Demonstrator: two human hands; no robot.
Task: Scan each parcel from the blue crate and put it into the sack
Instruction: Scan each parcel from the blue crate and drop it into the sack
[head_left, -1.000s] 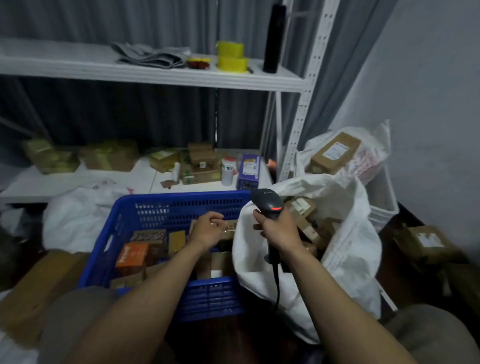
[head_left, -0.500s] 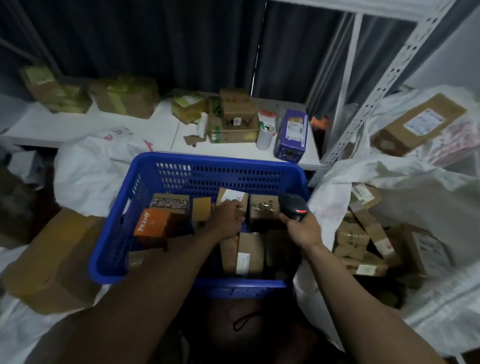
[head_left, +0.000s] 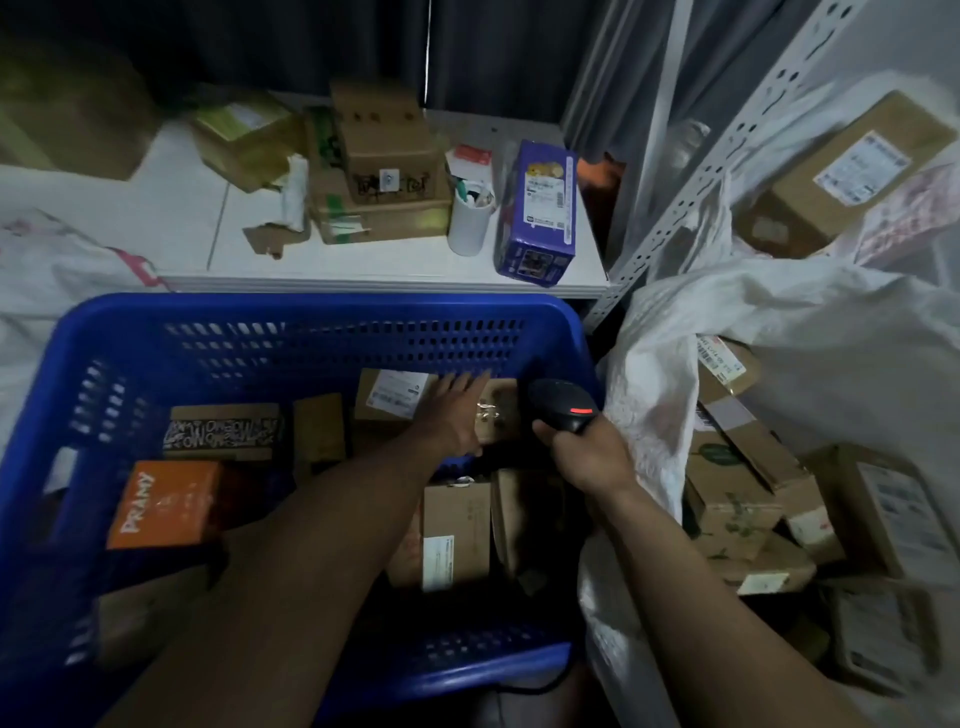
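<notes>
Dim storeroom; the blue crate (head_left: 322, 332) sits below a white table (head_left: 171, 208). My left hand (head_left: 457, 415) reaches flat, grip released, onto a small cardboard parcel (head_left: 496, 415) at the crate's far wall: light and stiff, I judge, best pinched across its edges. My right hand (head_left: 587, 457) is clenched around the scanner (head_left: 563, 410), beside the sack (head_left: 649, 395).

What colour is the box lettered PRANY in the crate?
Orange with pale lettering; the PRANY box lies at the left of the blue crate, shown best in the head view.
</notes>
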